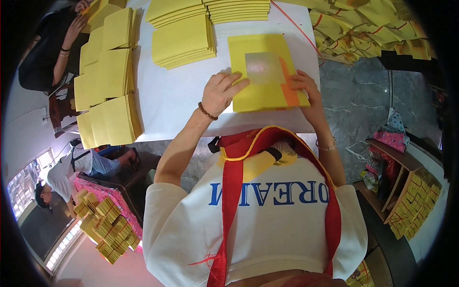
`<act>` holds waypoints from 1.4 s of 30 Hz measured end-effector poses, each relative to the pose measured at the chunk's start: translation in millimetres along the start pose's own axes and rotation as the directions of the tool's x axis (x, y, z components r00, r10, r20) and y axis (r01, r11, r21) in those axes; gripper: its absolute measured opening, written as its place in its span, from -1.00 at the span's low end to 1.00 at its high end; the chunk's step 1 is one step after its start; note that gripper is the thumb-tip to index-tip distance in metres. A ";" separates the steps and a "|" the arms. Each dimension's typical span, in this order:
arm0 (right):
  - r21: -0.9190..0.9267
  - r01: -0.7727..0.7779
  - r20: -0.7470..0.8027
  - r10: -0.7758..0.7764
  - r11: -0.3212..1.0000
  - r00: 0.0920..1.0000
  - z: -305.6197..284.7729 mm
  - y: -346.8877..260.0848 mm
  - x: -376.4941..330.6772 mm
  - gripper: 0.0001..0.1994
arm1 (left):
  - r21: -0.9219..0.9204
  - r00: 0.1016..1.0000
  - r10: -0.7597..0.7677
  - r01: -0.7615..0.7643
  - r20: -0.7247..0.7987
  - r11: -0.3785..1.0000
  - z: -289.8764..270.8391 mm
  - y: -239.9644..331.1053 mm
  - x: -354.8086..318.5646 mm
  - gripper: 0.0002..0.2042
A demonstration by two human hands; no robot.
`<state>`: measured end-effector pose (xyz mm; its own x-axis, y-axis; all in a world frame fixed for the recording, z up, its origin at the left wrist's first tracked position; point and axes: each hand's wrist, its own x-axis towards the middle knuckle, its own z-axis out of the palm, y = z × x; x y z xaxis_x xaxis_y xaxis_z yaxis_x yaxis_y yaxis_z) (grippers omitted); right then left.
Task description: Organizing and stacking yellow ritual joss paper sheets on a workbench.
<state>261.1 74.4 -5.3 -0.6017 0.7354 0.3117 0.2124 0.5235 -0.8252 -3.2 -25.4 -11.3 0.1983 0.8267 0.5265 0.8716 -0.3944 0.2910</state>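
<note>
On the white table in front of me lies a yellow paper sheaf (264, 98) with a silvery square (264, 68) on its face and an orange paper strip (289, 93) down its right side. My left hand (222, 93) grips the sheaf's left edge, index finger resting over the top sheet. Round the right edge close the fingers of my right hand (308, 89), their tips on the orange strip. The undersides of both hands are hidden, as is the sheaf's thickness.
Stacks of yellow paper (184, 40) stand beyond my left hand, with more stacks (112, 71) along the table's left edge. Tied yellow bundles (368, 26) pile up at the far right. One co-worker's hand (75, 28) handles paper at far left; another person (81, 160) is lower left.
</note>
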 end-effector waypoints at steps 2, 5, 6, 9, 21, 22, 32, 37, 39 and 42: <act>-0.072 0.012 0.051 -0.009 0.997 0.999 -7.3 -18.7 -1.5 -0.71 | -0.044 1.000 0.021 -0.021 -0.001 0.999 -10.7 6.4 -2.7 -0.63; -0.088 -0.009 0.194 0.026 0.996 0.981 -7.7 -16.7 -11.4 -0.72 | -0.072 0.996 0.023 -0.017 0.085 0.997 -17.8 15.9 -17.0 -0.64; -0.038 -0.050 0.284 0.058 0.998 0.957 -6.5 -11.3 -16.0 -0.73 | -0.104 0.989 -0.011 0.027 0.150 0.994 -17.5 19.1 -19.3 -0.68; -0.106 0.018 0.279 0.013 0.994 0.960 7.6 4.8 -22.9 -0.76 | -0.397 0.943 -0.204 0.299 0.263 0.868 -6.7 20.9 -26.9 -0.79; 0.350 -0.490 0.037 0.511 0.799 0.859 33.8 2.1 -5.6 -0.56 | -0.298 0.557 -0.677 0.830 0.480 0.471 23.8 2.8 -7.0 -0.72; 0.349 -0.491 0.038 0.512 0.798 0.858 33.9 7.0 -6.2 -0.56 | -0.215 0.519 -0.687 0.849 0.508 0.483 23.9 1.9 -3.5 -0.72; 0.154 -0.588 -0.046 0.601 0.794 0.798 46.2 20.1 -0.1 -0.58 | -0.266 0.535 -0.720 0.844 0.442 0.465 41.4 -10.7 -12.1 -0.62; 0.073 -0.613 -0.016 0.615 0.787 0.788 44.9 17.6 3.6 -0.57 | -0.369 0.486 -0.742 0.866 0.463 0.337 40.1 -16.5 -16.8 -0.57; 0.091 -0.654 0.021 0.655 0.751 0.755 42.9 16.9 4.8 -0.57 | -0.348 0.413 -0.749 0.902 0.519 0.255 25.8 -6.9 -4.5 -0.54; 0.099 -0.591 -0.060 0.597 0.801 0.800 46.3 23.0 0.4 -0.55 | 0.200 0.742 -0.645 0.614 0.185 0.764 -12.7 33.7 19.2 -0.51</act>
<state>230.1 66.9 -45.9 -0.3079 0.9267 -0.2153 0.4494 -0.0578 -0.8914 24.3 -28.0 18.8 -0.3316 0.9418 0.0549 0.8771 0.2863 0.3858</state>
